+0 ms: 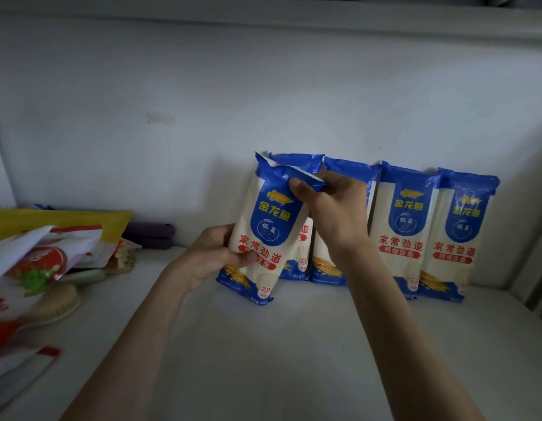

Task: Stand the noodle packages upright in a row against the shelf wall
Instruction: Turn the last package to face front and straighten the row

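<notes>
Several blue-and-white noodle packages stand upright in a row against the white shelf wall (263, 95). The two at the right, one (403, 226) and another (455, 235), are in full view; two more (297, 161) (351, 170) are partly hidden behind my hands. A further noodle package (263, 229) leans tilted at the row's left end, its bottom on the shelf. My left hand (212, 256) grips its lower left side. My right hand (330, 208) pinches its folded top flap.
A pile of red, white and yellow food bags (42, 256) lies at the left of the shelf, with a round brush (57, 302) and a folded purple cloth (149, 235). The white shelf floor (279, 354) stretches in front.
</notes>
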